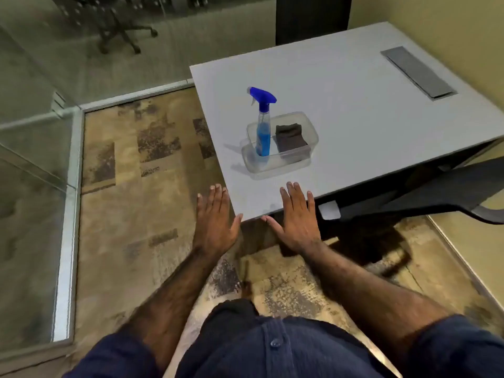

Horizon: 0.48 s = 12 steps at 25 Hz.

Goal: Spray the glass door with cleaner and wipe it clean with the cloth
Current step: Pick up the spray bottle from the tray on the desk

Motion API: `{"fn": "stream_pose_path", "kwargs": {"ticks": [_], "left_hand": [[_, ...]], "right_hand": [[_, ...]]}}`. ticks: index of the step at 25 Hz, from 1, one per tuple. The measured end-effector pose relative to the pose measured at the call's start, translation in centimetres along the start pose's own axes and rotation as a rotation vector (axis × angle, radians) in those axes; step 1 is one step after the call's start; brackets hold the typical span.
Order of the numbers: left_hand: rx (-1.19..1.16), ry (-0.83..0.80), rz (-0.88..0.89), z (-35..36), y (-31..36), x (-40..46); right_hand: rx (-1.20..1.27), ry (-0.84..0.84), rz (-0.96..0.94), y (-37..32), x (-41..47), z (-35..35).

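A spray bottle [263, 124] with a blue trigger head and blue liquid stands upright in a clear plastic tub [311, 132] on the grey table [354, 110]. A folded dark cloth [289, 135] lies in the same tub, to the right of the bottle. My left hand [215, 219] is flat and open, palm down, off the table's near corner. Over the table's near edge, my right hand [298, 216] is also flat and open. Both hands are empty and short of the tub. The glass door [32, 165] with its metal frame stands at the left.
A grey cable-tray lid [418, 72] is set into the table at the far right. A black chair armrest [450, 192] juts out under the table's right side. Patterned carpet [141, 186] covers the floor. An office chair base [120, 34] shows beyond the glass.
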<state>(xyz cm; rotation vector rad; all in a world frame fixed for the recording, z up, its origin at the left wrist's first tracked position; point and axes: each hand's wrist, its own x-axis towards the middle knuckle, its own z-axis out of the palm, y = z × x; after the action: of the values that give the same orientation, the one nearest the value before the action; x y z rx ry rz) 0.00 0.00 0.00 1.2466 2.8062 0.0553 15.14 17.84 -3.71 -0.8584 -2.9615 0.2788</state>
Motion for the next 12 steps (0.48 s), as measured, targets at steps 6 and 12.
{"fn": "stream_pose_path", "kwargs": {"ticks": [6, 12], "left_hand": [[-0.054, -0.032, 0.082, 0.0, -1.1, 8.6], [-0.129, -0.105, 0.109, 0.0, -1.1, 14.2]], "right_hand": [[-0.025, -0.005, 0.146, 0.6, 6.6, -1.8], [0.034, 0.063, 0.195, 1.5, 10.6, -2.5]]}}
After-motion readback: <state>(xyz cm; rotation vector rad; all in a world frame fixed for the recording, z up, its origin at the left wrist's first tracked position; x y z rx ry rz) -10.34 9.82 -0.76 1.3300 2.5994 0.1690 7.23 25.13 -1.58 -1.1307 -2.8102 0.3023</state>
